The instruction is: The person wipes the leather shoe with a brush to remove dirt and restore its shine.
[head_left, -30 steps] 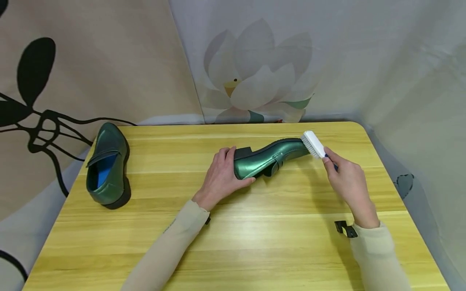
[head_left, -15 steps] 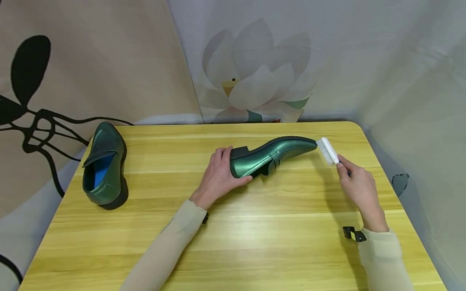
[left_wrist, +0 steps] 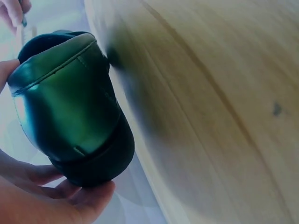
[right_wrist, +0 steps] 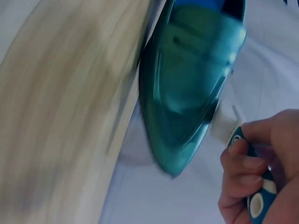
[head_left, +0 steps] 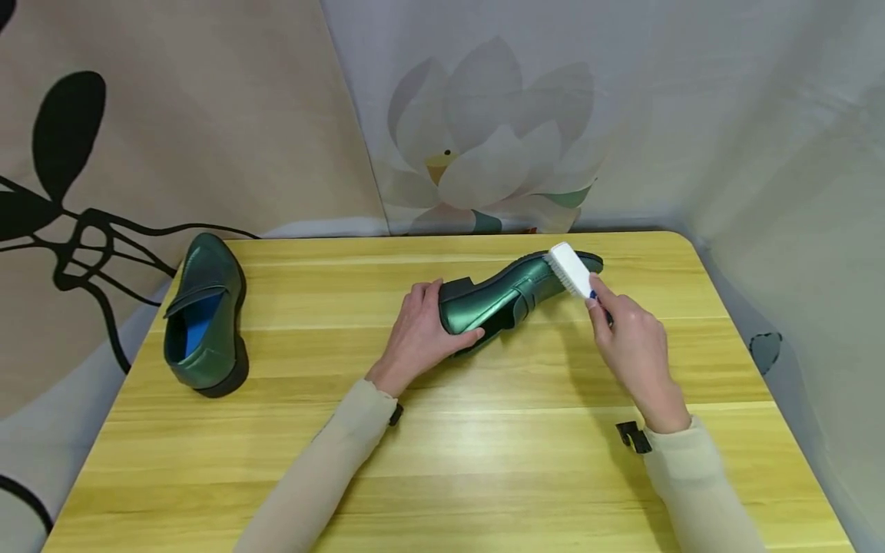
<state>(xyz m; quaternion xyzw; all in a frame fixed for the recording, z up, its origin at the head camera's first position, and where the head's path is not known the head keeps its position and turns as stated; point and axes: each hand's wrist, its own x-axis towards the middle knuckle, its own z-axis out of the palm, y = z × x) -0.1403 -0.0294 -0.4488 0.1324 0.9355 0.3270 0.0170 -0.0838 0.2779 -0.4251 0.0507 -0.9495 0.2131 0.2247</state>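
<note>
A metallic green loafer [head_left: 484, 304] lies tipped on its side in the head view, its toe pointing right. My left hand [head_left: 422, 336] grips it around the heel; in the left wrist view the thumb is at the opening and fingers [left_wrist: 96, 198] curl under the black heel. My right hand [head_left: 632, 346] holds a white-headed brush [head_left: 570, 269] by its blue and white handle [right_wrist: 261, 198]. Its bristles are against the shoe's side near the toe, and the brush head covers part of the forefoot. The right wrist view shows the loafer's pointed toe [right_wrist: 173, 158] beside the brush.
The other green loafer [head_left: 205, 322], with a blue insole, stands upright at the left edge of the wooden table [head_left: 484, 476]. Behind the table hangs a pale curtain [head_left: 657, 115] with a flower print.
The brush went right, off the toe tip, then came back left onto the shoe's forefoot. The loafer has rolled slightly in my left hand, which stays at the heel.
</note>
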